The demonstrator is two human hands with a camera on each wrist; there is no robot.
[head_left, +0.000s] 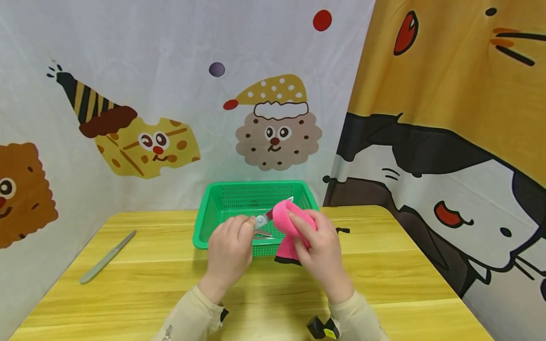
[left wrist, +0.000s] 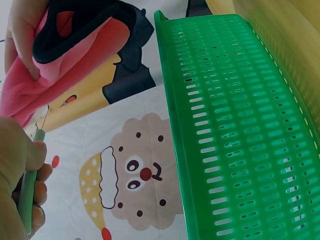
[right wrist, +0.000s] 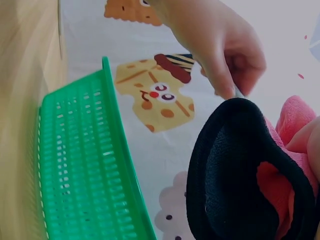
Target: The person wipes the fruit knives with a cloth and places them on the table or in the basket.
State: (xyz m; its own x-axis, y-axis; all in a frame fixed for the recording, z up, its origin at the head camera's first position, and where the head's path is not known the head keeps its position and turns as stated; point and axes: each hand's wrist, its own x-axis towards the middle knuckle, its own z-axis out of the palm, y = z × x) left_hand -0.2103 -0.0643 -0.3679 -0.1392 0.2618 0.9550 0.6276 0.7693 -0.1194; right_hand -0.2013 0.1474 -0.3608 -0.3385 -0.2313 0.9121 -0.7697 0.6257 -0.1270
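Note:
My left hand (head_left: pixel 230 244) grips a knife by its pale green handle (left wrist: pixel 28 192). The blade slants up to the right, and its tip shows past a pink cloth (head_left: pixel 285 248) with black trim. My right hand (head_left: pixel 322 246) pinches this cloth around the middle of the blade, hiding part of it. Seen from the right wrist, the black edging (right wrist: pixel 212 150) hangs as a wide loop. Both hands are in front of and over the near rim of a green plastic basket (head_left: pixel 204 213). A slim metal piece (head_left: pixel 263 233) lies inside it, partly hidden.
A second knife (head_left: pixel 108 258) with a pale green handle lies on the left of the wooden table (head_left: pixel 162 284). A small black strap end (head_left: pixel 342 230) shows right of the basket. Behind the table hangs a printed curtain (head_left: pixel 170 71).

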